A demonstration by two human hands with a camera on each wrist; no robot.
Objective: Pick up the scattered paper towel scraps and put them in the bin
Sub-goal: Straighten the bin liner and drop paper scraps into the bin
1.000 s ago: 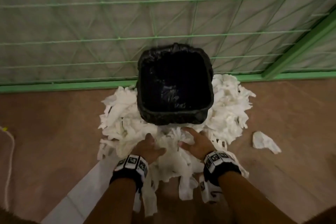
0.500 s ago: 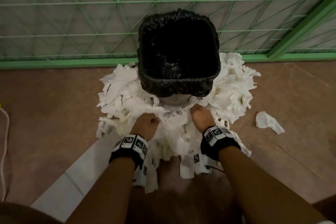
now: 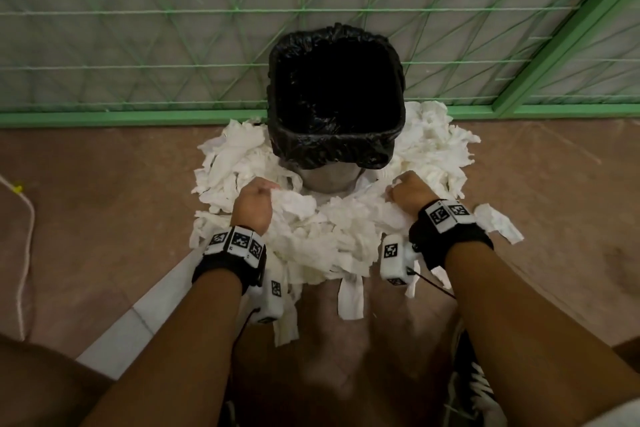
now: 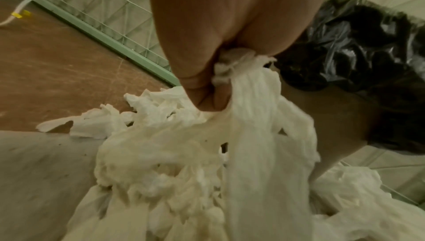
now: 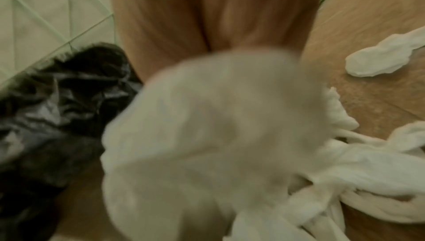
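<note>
Both hands, left [image 3: 252,205] & right [image 3: 408,190], grip towel scraps [image 3: 332,232] by bin [image 3: 336,146]

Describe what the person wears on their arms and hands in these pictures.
Both hands are bare, left hand and right hand. Each wrist carries a black band topped with white blocks printed with black square markers. A thin black cable trails from the right one. No sleeves show.
</note>
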